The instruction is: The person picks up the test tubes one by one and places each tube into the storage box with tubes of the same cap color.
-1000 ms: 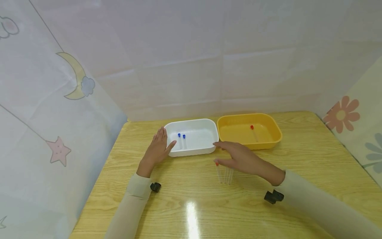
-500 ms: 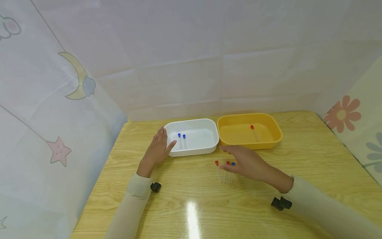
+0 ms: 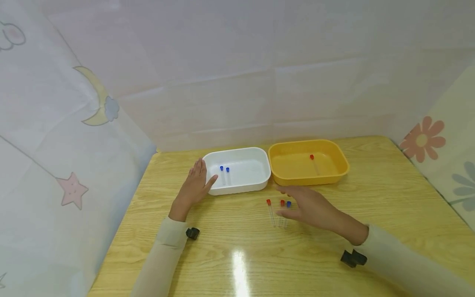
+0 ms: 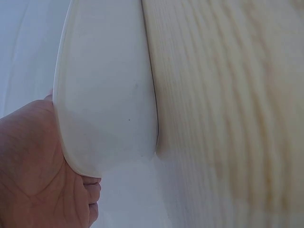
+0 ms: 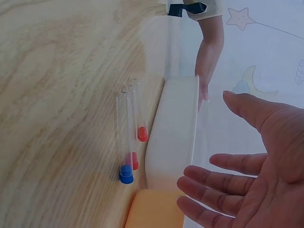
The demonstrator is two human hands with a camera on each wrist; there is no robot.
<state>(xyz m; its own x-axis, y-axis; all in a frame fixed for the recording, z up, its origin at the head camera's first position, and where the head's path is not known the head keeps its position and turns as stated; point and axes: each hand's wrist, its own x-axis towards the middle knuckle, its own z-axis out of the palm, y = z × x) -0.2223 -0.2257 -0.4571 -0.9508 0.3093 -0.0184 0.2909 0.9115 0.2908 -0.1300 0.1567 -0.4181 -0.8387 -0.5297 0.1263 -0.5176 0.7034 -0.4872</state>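
My left hand (image 3: 193, 187) rests with straight fingers against the left end of the white tray (image 3: 241, 189); the left wrist view shows its palm at the tray's rim. My right hand (image 3: 311, 208) is spread above the table beside three clear test tubes, holding nothing. One red-capped tube (image 3: 271, 214) lies a little left of the others. Closer to the thumb are a second red-capped tube (image 5: 135, 161) and a blue-capped tube (image 5: 126, 175). Two blue-capped tubes (image 3: 228, 170) lie inside the white tray. A single red-capped tube (image 3: 312, 157) is in the yellow tray (image 3: 311, 181).
Both trays stand side by side near the back edge of the wooden table (image 3: 208, 255). Behind them hangs a pale cloth backdrop (image 3: 222, 82), with printed stars and flowers at the sides. A black wrist camera (image 3: 353, 258) sits at the right sleeve.
My right hand has drawn back to the right and slightly toward me, uncovering the caps of the tubes on the table. My left hand has stayed at the white tray.
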